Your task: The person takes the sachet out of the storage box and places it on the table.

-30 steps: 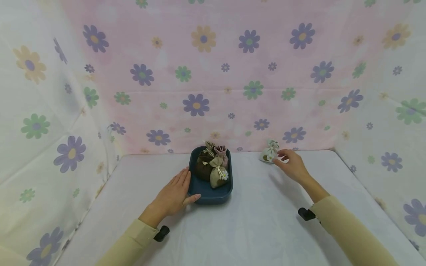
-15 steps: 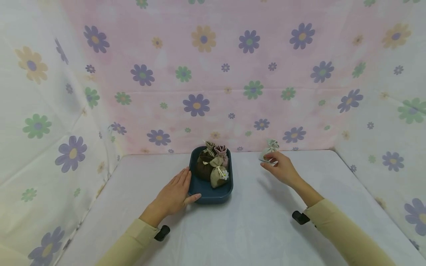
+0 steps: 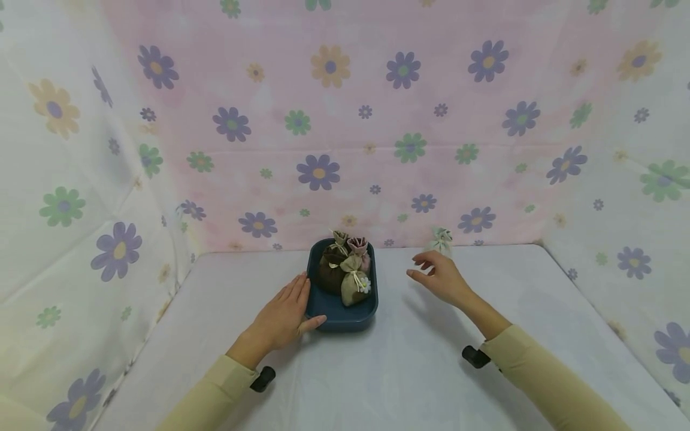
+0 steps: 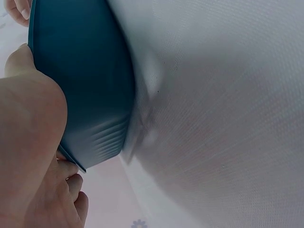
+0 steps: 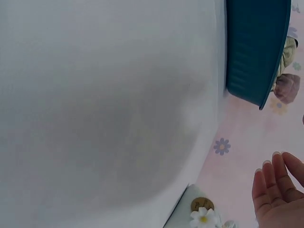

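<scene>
My left hand (image 3: 280,316) lies along the left side of a dark blue tray (image 3: 336,320), fingers straight and thumb at its near edge. The left wrist view shows the tray's outer wall (image 4: 85,71) beside the palm. Inside the tray sit a dark brown pouch (image 3: 329,277), a pink pouch (image 3: 359,244) and a beige pouch (image 3: 351,293) with a white flower. To the right, my right hand (image 3: 444,281) holds nothing, its fingers loosely bent toward the tray. Behind it stands a pale drawstring pouch (image 3: 442,235), partly hidden; its white flower (image 5: 203,217) shows in the right wrist view.
A white cloth (image 3: 377,383) covers the table. Flower-printed curtains (image 3: 366,120) rise at the back and both sides. The pale pouch stands close to the back curtain.
My right hand has moved left, from the right side of the pale pouch to in front of it and beyond; the pouch stays put. The left hand and tray have not moved.
</scene>
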Available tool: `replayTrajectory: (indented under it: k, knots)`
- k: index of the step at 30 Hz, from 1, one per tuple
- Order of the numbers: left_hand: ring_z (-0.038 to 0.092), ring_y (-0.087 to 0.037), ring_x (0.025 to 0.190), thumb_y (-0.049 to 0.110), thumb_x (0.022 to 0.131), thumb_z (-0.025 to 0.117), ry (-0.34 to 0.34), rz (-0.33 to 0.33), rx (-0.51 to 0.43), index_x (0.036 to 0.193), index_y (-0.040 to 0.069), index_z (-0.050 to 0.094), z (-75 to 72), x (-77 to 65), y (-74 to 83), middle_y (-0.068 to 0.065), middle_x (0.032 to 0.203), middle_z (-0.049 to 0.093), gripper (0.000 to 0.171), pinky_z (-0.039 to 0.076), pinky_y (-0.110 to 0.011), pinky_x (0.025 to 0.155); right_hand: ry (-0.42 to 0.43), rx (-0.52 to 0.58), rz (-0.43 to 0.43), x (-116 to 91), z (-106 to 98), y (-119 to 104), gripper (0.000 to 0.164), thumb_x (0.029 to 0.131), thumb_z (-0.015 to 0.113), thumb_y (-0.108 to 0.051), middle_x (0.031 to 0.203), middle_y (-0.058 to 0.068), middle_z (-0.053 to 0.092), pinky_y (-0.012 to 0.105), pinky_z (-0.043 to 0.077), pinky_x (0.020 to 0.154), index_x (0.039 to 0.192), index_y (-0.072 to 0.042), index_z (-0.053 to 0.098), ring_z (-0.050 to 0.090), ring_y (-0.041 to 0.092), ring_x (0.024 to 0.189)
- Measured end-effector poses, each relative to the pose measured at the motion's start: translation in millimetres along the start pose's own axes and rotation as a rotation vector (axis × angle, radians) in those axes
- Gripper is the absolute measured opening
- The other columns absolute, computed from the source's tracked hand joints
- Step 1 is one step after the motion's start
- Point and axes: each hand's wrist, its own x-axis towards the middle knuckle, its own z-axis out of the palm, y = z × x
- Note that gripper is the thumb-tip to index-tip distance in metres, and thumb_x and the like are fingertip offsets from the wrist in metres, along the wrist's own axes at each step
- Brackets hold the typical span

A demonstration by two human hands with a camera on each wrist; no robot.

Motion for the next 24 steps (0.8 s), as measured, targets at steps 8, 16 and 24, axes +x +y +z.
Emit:
replayTrajectory:
  k: [8, 16, 24]
  knots:
    - [0.018, -0.041, 0.155, 0.063, 0.103, 0.045, -0.002, -0.003, 0.001, 0.156, -0.013, 0.025, -3.8, -1.2, 1.8, -0.029, 0.166, 0.017, 0.095, 0.023, -0.053, 0.124, -0.028, 0.030, -0.039, 3.7, 9.5, -12.4, 0.036, 0.094, 0.076, -0.017, 0.114, 0.020, 0.068, 0.046, 0.056, 0.084, 0.121, 0.005, 0.068, 0.062, 0.033, 0.101]
    - [0.020, -0.042, 0.154, 0.065, 0.102, 0.043, 0.014, 0.007, -0.010, 0.156, -0.013, 0.026, -0.2, -0.4, -0.1, -0.030, 0.165, 0.018, 0.096, 0.024, -0.054, 0.123, -0.072, 0.060, -0.030, 8.1, 21.9, -21.0, 0.036, 0.094, 0.076, -0.019, 0.115, 0.021, 0.068, 0.041, 0.055, 0.084, 0.120, 0.003, 0.068, 0.062, 0.031, 0.101]
    - [0.018, -0.039, 0.155, 0.067, 0.102, 0.041, 0.029, 0.009, -0.014, 0.157, -0.010, 0.024, 6.4, 0.2, -4.9, -0.026, 0.167, 0.016, 0.097, 0.023, -0.053, 0.124, -0.092, 0.074, -0.057, 14.5, 34.7, -27.1, 0.034, 0.094, 0.075, -0.019, 0.115, 0.018, 0.068, 0.039, 0.055, 0.082, 0.120, 0.002, 0.069, 0.063, 0.029, 0.099]
